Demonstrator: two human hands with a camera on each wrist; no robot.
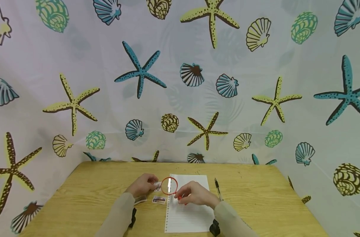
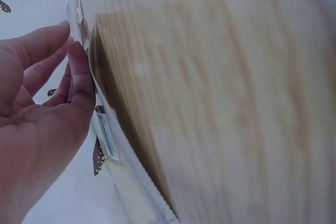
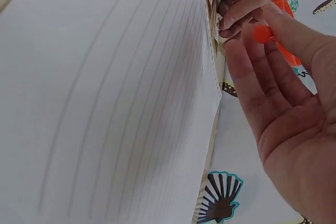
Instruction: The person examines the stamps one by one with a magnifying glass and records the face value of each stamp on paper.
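A red-rimmed magnifying glass [image 1: 169, 186] is in my right hand [image 1: 196, 194], thumb and fingers pinching its red handle [image 3: 262, 34]. Its lens stands over the left edge of the lined paper [image 1: 189, 215], right beside a small stamp [image 1: 157, 186]. At that stamp's left edge, my left hand [image 1: 142, 185] pinches with thumb and fingertips. Nearer to me lies a second stamp [image 1: 159, 199] with a coloured picture and white border. Another stamp [image 1: 141, 199], bowed up off the wood, lies below the left hand, its far part hidden by the hand and sleeve.
A black pen [image 1: 217, 187] lies along the right side of the paper, its lower end behind my right wrist. Everything rests on a wooden table [image 1: 109, 177]. A curtain [image 1: 180, 98] printed with starfish and shells rises behind the table and at both sides.
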